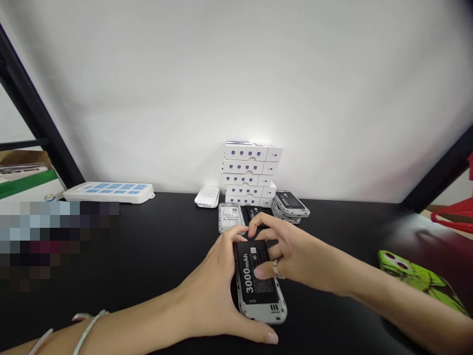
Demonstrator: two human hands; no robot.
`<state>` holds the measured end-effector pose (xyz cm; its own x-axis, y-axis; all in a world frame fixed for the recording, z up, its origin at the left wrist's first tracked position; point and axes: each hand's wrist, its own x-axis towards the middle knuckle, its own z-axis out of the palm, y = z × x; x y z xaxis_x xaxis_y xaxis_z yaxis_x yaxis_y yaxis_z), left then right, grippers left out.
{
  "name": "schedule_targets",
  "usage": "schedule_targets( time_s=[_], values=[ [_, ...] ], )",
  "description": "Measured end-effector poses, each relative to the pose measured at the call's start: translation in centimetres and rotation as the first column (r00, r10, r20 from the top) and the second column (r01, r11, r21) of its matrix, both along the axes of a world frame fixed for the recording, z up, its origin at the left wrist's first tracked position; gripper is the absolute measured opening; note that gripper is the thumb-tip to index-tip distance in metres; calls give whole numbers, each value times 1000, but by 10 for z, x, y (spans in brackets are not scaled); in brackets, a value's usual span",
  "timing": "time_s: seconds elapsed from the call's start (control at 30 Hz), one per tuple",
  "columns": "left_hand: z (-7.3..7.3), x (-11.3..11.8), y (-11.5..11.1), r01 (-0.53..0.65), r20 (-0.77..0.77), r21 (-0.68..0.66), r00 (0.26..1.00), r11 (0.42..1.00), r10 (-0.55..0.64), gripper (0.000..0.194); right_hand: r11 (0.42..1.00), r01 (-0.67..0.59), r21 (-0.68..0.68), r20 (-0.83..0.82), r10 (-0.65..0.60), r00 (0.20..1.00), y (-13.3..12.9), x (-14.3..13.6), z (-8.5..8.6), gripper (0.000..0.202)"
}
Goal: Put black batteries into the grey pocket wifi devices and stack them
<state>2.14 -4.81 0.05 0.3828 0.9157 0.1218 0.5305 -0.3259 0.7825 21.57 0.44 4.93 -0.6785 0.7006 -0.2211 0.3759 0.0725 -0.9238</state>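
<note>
A white pocket device [258, 311] with its back off lies tilted on the black table, a black 3000mAh battery [254, 291] set over its bay. Along the device's left side wraps my left hand [210, 286], fingers at the top end and thumb stretched past the bottom end. My right hand [291, 254] presses its thumb on the battery's face, its other fingers curled around the upper right edge. Just beyond my fingers lie another opened device [229, 217] showing a label and a loose black battery [254, 213].
Several white boxes [246, 167] are stacked by the wall, with thin white covers [207, 196] to their left and piled devices [291, 203] to their right. A power strip [111, 192] lies left; a green-cased phone [421, 276] lies right. The far left is pixelated.
</note>
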Motion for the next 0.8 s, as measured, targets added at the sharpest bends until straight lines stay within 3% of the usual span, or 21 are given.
schedule_targets(
  time_s=[0.07, 0.17, 0.3, 0.43, 0.53, 0.6, 0.7, 0.8],
  values=[
    [-2, 1, 0, -31, 14, -6, 999, 1000, 31, 123, 993, 114, -22, -97, -116, 989, 6, -3, -1, 35],
    [-5, 3, -2, -107, 40, -7, 993, 994, 107, 126, 946, 306, 109, -136, -290, 947, 19, -4, -1, 15],
    [-7, 6, -4, -157, 40, 9, 987, 988, 157, 123, 905, 390, 173, -55, -386, 921, 38, 4, -4, 12],
    [-8, 6, -4, -162, 31, 14, 986, 987, 161, 121, 917, 344, 204, 35, -358, 933, 48, 10, -18, 43],
    [-9, 6, -3, -156, 27, 17, 988, 988, 155, 122, 919, 288, 270, 70, -317, 946, 53, 11, -28, 47],
    [-10, 5, -3, -158, 28, 20, 987, 987, 158, 121, 866, 215, 452, 146, -309, 940, 55, 11, -32, 44],
    [-11, 6, -4, -164, 18, 29, 986, 986, 163, 118, 705, 33, 709, 264, -308, 914, 58, 13, -37, 42],
    [-10, 6, -6, -116, -10, 61, 993, 991, 116, 113, 645, -81, 759, 342, -289, 894, 57, 14, -40, 46]
  ],
)
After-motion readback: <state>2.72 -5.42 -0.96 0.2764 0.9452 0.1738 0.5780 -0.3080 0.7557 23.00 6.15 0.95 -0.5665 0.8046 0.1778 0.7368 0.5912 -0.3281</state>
